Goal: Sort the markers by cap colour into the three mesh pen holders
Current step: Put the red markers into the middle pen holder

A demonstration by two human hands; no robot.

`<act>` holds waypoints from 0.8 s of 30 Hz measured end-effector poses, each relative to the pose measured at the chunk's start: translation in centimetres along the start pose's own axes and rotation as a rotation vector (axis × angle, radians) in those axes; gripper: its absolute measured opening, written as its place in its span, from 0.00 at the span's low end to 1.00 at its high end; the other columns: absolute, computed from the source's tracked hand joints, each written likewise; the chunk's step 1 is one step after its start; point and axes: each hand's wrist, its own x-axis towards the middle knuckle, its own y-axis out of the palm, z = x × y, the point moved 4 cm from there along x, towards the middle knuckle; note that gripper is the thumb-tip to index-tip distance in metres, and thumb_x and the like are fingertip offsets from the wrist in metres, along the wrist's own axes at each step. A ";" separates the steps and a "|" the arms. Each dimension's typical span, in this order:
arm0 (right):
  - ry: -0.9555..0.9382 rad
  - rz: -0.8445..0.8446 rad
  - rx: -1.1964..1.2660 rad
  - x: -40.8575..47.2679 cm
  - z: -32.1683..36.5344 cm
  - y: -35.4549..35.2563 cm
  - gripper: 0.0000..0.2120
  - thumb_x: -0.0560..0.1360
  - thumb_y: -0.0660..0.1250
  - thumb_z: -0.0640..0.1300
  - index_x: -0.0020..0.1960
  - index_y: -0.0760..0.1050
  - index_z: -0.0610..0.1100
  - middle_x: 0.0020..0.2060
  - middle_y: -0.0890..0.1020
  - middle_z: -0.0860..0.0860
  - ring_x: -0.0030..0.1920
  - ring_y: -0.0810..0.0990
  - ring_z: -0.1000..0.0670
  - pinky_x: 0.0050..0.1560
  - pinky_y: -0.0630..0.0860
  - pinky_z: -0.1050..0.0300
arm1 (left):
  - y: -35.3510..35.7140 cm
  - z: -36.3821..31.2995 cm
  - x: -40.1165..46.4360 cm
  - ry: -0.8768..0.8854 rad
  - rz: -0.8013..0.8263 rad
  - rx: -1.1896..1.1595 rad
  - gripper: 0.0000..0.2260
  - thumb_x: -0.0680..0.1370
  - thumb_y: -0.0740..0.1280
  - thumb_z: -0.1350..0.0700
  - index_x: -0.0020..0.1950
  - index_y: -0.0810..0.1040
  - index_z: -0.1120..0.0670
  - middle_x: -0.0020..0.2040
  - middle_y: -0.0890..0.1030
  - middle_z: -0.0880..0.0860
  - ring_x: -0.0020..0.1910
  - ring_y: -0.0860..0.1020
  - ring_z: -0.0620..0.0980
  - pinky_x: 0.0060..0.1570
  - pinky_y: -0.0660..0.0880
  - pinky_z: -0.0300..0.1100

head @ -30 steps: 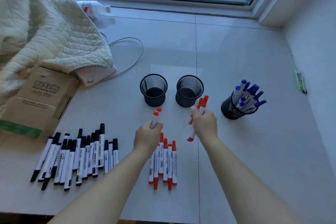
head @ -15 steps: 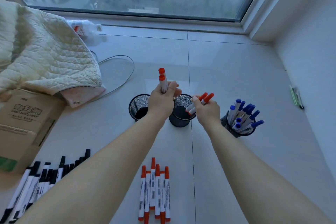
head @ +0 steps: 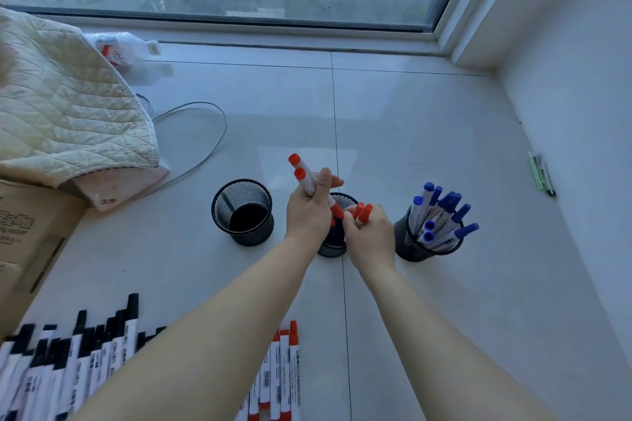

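Three black mesh pen holders stand in a row. The left holder [head: 242, 212] has nothing in it. The middle holder [head: 330, 244] is mostly hidden behind my hands. The right holder [head: 408, 243] is full of blue-capped markers [head: 441, 212]. My left hand [head: 307, 212] grips two red-capped markers [head: 301, 173] that point up and left over the middle holder. My right hand [head: 371, 236] holds red-capped markers [head: 362, 212] at that holder's rim. More red-capped markers [head: 280, 372] lie in front, black-capped markers [head: 65, 362] at the lower left.
A quilted cream blanket [head: 65, 106] and a cardboard box [head: 24, 232] fill the left side. A grey cable [head: 205, 133] loops beyond the holders, with a plastic bottle [head: 126, 51] near the window. Green pens [head: 540, 174] lie by the right wall.
The view has closed in on the holders. My right hand has lowered its red markers to the middle holder's rim, and my left hand has shifted right, over the same holder.
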 end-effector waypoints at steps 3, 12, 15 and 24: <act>0.000 0.011 -0.012 -0.5 -0.2 -0.1 0.13 0.74 0.61 0.43 0.32 0.68 0.53 0.40 0.78 0.44 0.43 0.77 0.43 0.42 0.71 0.53 | -0.1 1.7 -0.2 -0.044 0.001 0.037 0.13 0.76 0.60 0.40 0.41 0.79 0.44 0.23 0.73 0.43 0.25 0.72 0.39 0.35 0.72 0.42; -0.009 0.030 0.122 -1.4 -1.3 -0.3 0.06 0.74 0.64 0.43 0.40 0.74 0.52 0.39 0.82 0.45 0.27 0.77 0.62 0.35 0.72 0.68 | -0.7 4.4 -1.0 -0.081 -0.039 0.094 0.11 0.78 0.60 0.44 0.52 0.78 0.49 0.29 0.72 0.48 0.32 0.73 0.48 0.41 0.70 0.46; 0.007 0.029 0.134 -1.5 -1.3 -0.3 0.07 0.74 0.64 0.44 0.39 0.73 0.53 0.40 0.81 0.46 0.27 0.78 0.62 0.33 0.72 0.68 | -0.7 4.4 -1.0 -0.067 -0.007 0.126 0.06 0.78 0.62 0.48 0.49 0.77 0.46 0.33 0.75 0.52 0.35 0.75 0.54 0.42 0.72 0.49; -0.054 -0.043 0.083 -2.2 -0.5 -1.4 0.05 0.74 0.65 0.44 0.48 0.75 0.43 0.46 0.76 0.49 0.47 0.75 0.49 0.47 0.70 0.58 | -2.4 3.3 -1.8 0.057 -0.053 0.209 0.05 0.74 0.69 0.55 0.48 0.76 0.47 0.41 0.78 0.41 0.42 0.76 0.37 0.39 0.69 0.22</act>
